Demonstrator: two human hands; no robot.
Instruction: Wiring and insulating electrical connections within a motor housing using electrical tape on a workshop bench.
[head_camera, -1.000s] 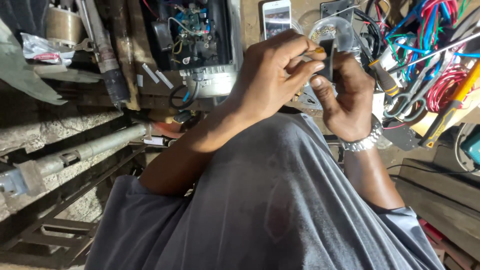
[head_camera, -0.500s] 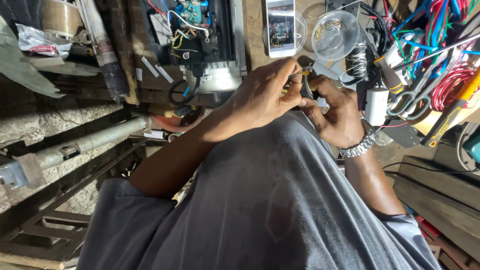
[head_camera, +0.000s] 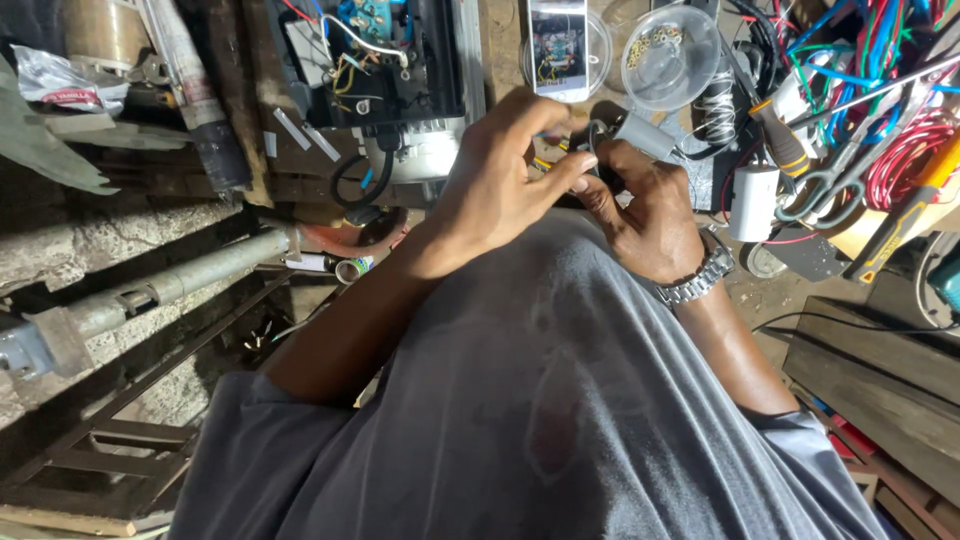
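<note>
My left hand (head_camera: 500, 190) and my right hand (head_camera: 645, 215) meet above my grey shirt (head_camera: 560, 400), close to my chest. Together they pinch a small dark part (head_camera: 603, 160) with a grey piece (head_camera: 640, 135) sticking out behind the fingers. Most of the part is hidden by my fingers. A metal watch (head_camera: 695, 275) sits on my right wrist. Just beyond the hands lie a phone (head_camera: 556, 45) with its screen lit and a clear round tub (head_camera: 668, 45) holding small brass pieces.
An opened black electrical unit (head_camera: 385, 60) with coloured wires lies at the top left. Scissors (head_camera: 830, 185), a white block (head_camera: 752, 200), a screwdriver (head_camera: 785, 145) and tangled red and blue cables (head_camera: 885, 90) crowd the right. A grey pipe (head_camera: 180, 280) runs at the left.
Both hands have come away from the tub towards my chest, still gripping the small part. The phone and tub now show fully.
</note>
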